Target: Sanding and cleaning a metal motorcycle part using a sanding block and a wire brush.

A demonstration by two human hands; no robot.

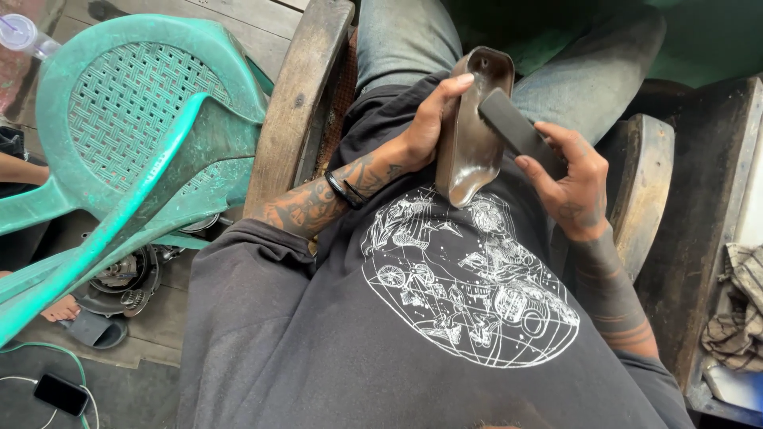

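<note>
Your left hand point(425, 131) has its fingers clamped around the brown curved metal shell point(474, 131), held upright over your lap against the dark printed shirt point(445, 318), while your right hand point(568, 187) fingers grip the dark flat sanding block point(513, 127) laid across the shell's inner face. Keep the block flat to the curve, stroke evenly, and brace the shell firmly. A green plastic chair point(135, 135) lies tipped at your left.

green plastic chair point(151, 119) overturned at left | wooden armrest point(298, 103) beside it | second armrest point(640, 183) at right | black phone point(60, 394) on floor, bottom left, with white cable | sandalled foot point(75, 314) of another person nearby | checked cloth point(735, 318) at right edge | clear bottle point(24, 33) top left | engine part point(123, 278) under chair
</note>
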